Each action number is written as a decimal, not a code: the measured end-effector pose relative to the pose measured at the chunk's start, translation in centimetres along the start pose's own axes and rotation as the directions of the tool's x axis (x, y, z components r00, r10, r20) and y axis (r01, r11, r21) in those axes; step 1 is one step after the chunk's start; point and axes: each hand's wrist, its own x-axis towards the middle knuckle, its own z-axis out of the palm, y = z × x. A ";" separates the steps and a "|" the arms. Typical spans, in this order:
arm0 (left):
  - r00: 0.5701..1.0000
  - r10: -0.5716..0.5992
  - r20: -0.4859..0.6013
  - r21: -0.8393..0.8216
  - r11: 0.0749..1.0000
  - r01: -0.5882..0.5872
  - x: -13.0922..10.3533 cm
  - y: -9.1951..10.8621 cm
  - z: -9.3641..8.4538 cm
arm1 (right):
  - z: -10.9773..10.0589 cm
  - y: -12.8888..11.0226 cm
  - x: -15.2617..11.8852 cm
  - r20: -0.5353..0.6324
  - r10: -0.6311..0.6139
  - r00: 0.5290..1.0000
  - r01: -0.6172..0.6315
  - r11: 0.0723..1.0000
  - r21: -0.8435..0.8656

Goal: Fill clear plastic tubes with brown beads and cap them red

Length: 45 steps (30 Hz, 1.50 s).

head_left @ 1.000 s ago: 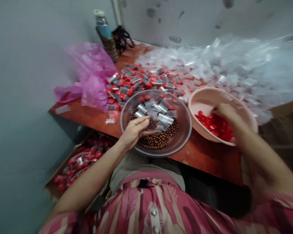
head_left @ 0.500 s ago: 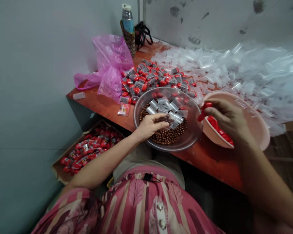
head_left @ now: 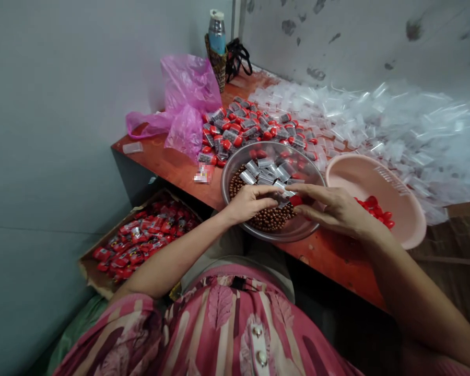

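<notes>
My left hand (head_left: 247, 204) is over the clear bowl (head_left: 312, 225), its thumb and fingers closed on a small clear plastic tube (head_left: 282, 200), partly hidden by the fingers. My right hand (head_left: 335, 208) meets it from the right, pinching a red cap (head_left: 296, 200) at the tube's end. Whether cap and tube are joined cannot be made out. Below the hands lie brown balls (head_left: 272, 220), with several clear tubes (head_left: 253, 167) on top of them in the bowl.
Right of the bowl, a pink basin (head_left: 413, 222) holds red caps (head_left: 376, 210). Behind are filled red-capped tubes (head_left: 235, 125), a heap of clear tubes (head_left: 395, 125) and a pink plastic bag (head_left: 190, 89). A carton (head_left: 92, 269) of red packed items stands lower left. A flask (head_left: 217, 36) stands at the back.
My right hand has come left from the pink basin's edge to my left hand, bringing a red cap. My left hand stays over the bowl with the tube. The view has shifted slightly.
</notes>
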 end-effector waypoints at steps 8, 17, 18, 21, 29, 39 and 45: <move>1.000 -0.016 -0.003 -0.078 0.997 0.016 0.0 -0.1 -0.1 | -0.2 0.0 1.0 0.118 -0.031 0.993 0.044 0.994 -0.105; 0.986 -0.149 -0.068 -0.195 0.972 0.134 -0.1 -0.3 0.2 | -1.4 -0.1 -0.3 0.134 0.107 0.985 -0.107 0.994 -0.008; 0.984 -0.162 -0.070 -0.216 0.966 0.144 -0.1 -0.3 0.2 | -1.4 0.0 -0.4 0.117 0.139 0.983 -0.141 0.990 0.008; 0.986 -0.161 -0.053 -0.210 0.967 0.146 -0.1 -0.4 0.2 | -0.7 0.5 -0.5 -0.021 0.223 0.975 -0.219 0.969 0.111; 0.994 0.015 -0.107 0.226 0.974 0.010 -0.6 0.1 0.5 | 3.0 1.6 -0.1 -0.157 0.298 0.941 -0.231 0.910 0.345; 0.978 0.146 -0.147 0.354 0.931 -0.086 -1.0 0.3 1.1 | 2.5 0.6 0.7 -0.279 0.143 0.950 -0.127 0.989 0.075; 0.975 0.163 -0.151 0.328 0.939 -0.106 -1.4 0.5 1.0 | 2.6 0.1 1.5 -0.205 0.004 0.979 -0.007 1.000 -0.016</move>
